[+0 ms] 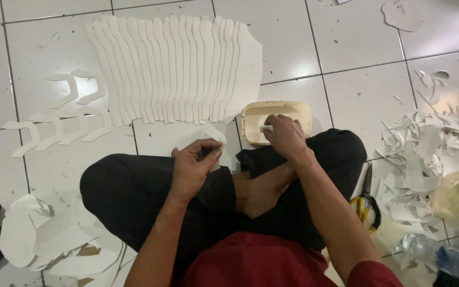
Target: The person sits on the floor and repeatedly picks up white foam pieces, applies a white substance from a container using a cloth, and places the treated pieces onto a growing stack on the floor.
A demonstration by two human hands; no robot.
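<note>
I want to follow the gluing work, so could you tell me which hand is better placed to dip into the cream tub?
Probably the right hand: it is over the cream tub with a small white applicator, while the left hand holds a white piece.

- White cut pieces [171,69] overlap in a row
- Cream tub [277,109]
- Black trousers [134,191]
- Dark red shirt [251,263]
- Yellow-handled scissors [366,204]
- Pale tiled floor [357,53], dark grout lines

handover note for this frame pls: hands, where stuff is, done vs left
Left hand: pinching a white cut piece over the knee.
Right hand: holding a small white tool at the cream tub.
Done: a row of overlapped white pieces laid out on the tile floor, small curved pieces beside it.
Left: stack of white pieces at the left knee. Scraps and scissors sit right.
</note>
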